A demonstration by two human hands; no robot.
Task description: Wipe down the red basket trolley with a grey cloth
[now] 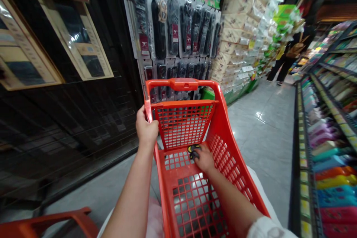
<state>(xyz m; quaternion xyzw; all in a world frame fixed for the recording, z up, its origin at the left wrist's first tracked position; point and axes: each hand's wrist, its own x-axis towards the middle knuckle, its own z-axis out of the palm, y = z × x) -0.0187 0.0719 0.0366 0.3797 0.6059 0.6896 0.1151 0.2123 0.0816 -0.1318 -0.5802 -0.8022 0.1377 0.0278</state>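
An orange plastic shopping cart (217, 119) stands right in front of me in a shop aisle. My left hand (146, 130) is wrapped round the cart's left upright rim near the folding mesh panel (182, 122). My right hand (204, 158) reaches down inside the basket and closes over a small black and yellow object (193, 150) lying on the cart's floor. Most of that object is hidden under my fingers.
A pegboard of black packaged goods (178, 29) hangs just beyond the cart. Framed pictures (78, 41) line the dark wall on the left. Stacked tissue packs (242, 26) stand behind. Shelves of coloured items (329, 148) run along the right. A person (287, 59) stands far down the grey tiled aisle. Another orange handle (55, 221) shows at bottom left.
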